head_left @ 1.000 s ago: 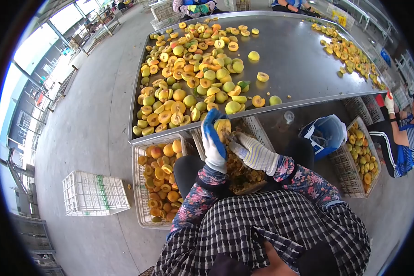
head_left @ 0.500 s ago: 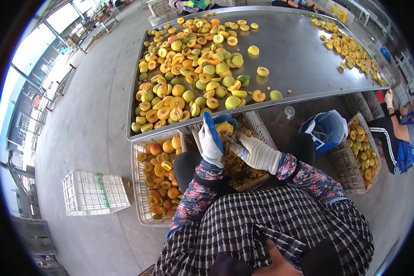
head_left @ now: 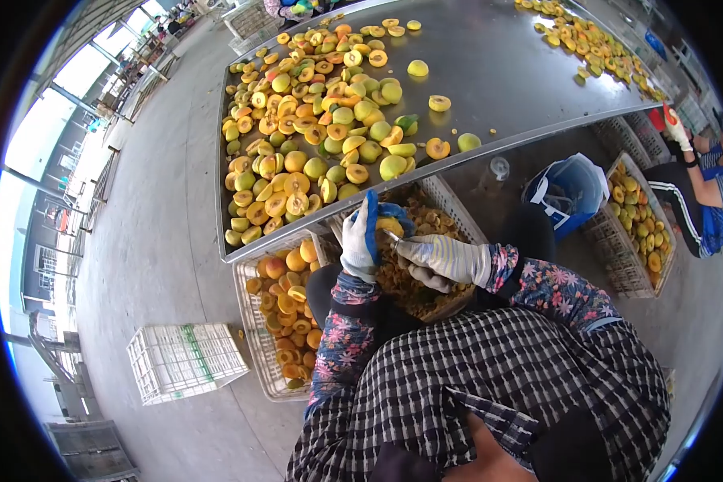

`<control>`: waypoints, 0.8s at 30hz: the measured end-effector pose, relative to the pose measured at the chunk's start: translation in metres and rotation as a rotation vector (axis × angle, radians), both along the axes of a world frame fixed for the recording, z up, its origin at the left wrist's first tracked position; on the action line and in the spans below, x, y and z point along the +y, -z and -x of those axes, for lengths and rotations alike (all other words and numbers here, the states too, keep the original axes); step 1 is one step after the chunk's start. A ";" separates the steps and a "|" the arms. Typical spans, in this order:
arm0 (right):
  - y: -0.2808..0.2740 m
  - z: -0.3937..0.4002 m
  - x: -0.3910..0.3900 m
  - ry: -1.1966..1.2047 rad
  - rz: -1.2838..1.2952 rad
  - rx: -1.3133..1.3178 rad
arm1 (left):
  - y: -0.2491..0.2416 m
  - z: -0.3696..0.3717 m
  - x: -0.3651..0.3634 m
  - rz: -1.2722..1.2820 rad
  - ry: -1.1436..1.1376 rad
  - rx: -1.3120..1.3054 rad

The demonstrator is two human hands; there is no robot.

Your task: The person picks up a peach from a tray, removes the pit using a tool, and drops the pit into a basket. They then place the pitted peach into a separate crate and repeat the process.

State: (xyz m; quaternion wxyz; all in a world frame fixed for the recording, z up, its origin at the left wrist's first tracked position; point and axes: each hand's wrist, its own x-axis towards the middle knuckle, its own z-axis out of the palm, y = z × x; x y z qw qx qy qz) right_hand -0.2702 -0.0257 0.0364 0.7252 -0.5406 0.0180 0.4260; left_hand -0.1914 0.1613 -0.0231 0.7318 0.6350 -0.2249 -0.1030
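Observation:
My left hand (head_left: 362, 243), in a white glove with a blue palm, is closed around a yellow peach half (head_left: 390, 226). My right hand (head_left: 446, 260), in a striped pale glove, grips a small metal tool (head_left: 394, 237) whose shiny end meets the fruit; its exact kind is hard to make out. Both hands are close together above a crate (head_left: 450, 207) holding brownish peach scraps (head_left: 416, 283). Beyond them, many cut peaches (head_left: 297, 183) are heaped on a metal table (head_left: 474, 72).
Left of my knees stands a crate of orange peach halves (head_left: 296, 309), with a white crate (head_left: 186, 363) on the floor farther left. To the right are a blue bucket (head_left: 569, 197), a crate of peaches (head_left: 639, 229) and another person (head_left: 699, 185). The table's edge (head_left: 337, 210) lies just past my hands.
The camera view has turned slightly, so the table sits higher and farther left. My hands stay together at the peach half, with the right hand's lower fingers and the tool's shiny end showing more clearly.

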 end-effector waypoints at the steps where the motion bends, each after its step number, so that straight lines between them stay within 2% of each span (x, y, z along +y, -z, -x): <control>1: 0.004 0.000 -0.001 0.010 -0.071 0.042 | -0.007 0.002 -0.003 0.044 -0.012 0.101; 3: 0.007 -0.001 -0.004 0.008 -0.194 0.144 | -0.025 0.009 -0.008 0.042 -0.035 0.022; 5: 0.007 0.000 -0.005 0.029 -0.266 0.186 | -0.032 0.012 -0.012 0.144 -0.049 0.112; 7: 0.008 0.004 -0.003 0.081 -0.289 0.168 | -0.032 0.014 -0.019 0.350 -0.048 0.369; 10: 0.009 0.004 -0.004 0.063 -0.056 -0.051 | -0.032 0.016 -0.030 0.363 -0.173 0.406; 12: 0.010 0.003 -0.007 0.052 0.047 -0.100 | -0.025 0.012 -0.033 0.322 -0.220 0.382; 14: 0.009 0.004 -0.013 0.030 0.155 -0.168 | -0.007 0.001 -0.034 0.307 -0.245 0.473; 17: 0.014 0.006 -0.030 -0.078 0.312 -0.231 | 0.012 -0.006 -0.029 0.404 -0.293 0.509; 18: 0.029 0.006 -0.038 -0.111 0.429 -0.442 | 0.019 -0.008 -0.025 0.443 -0.303 0.517; 19: 0.041 0.005 -0.045 -0.144 0.541 -0.658 | 0.017 -0.007 -0.021 0.387 -0.357 0.397; 20: 0.053 0.004 -0.052 -0.177 0.648 -0.875 | 0.014 -0.005 -0.012 0.621 -0.319 0.635; 21: 0.052 0.002 -0.055 -0.284 0.852 -0.899 | 0.007 0.002 -0.007 0.613 -0.283 0.546; 22: 0.053 0.001 -0.053 -0.204 0.855 -0.938 | 0.005 0.006 -0.002 0.603 -0.247 0.457; 24: 0.053 0.002 -0.049 -0.044 0.861 -1.004 | 0.009 0.004 0.005 0.617 -0.226 0.493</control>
